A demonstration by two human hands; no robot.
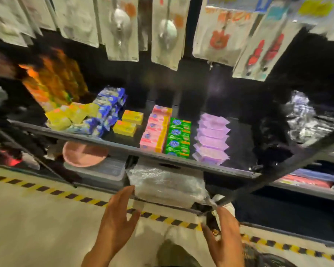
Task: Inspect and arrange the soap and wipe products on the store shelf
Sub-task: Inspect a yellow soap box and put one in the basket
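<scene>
On the dark shelf [123, 146] stand rows of products: two yellow soap boxes [128, 122], a row of pink soap boxes [156, 130], a row of green soap boxes [178, 137] and a row of purple wipe packs [212, 138]. Blue packets [110, 108] and yellow packs [69, 115] lie further left. My left hand [117, 218] is held below the shelf with fingers straight, holding nothing. My right hand [225, 234] is also open and empty, fingers pointing up near a clear wrapped bundle [166, 185] on the lower shelf.
Hanging carded goods [121, 27] hang above the shelf. A pink dish [84, 154] sits on grey lids on the lower shelf. Orange packages [54, 79] stand at back left, and crinkled clear bags [301, 116] at right. Yellow-black tape [46, 188] marks the floor.
</scene>
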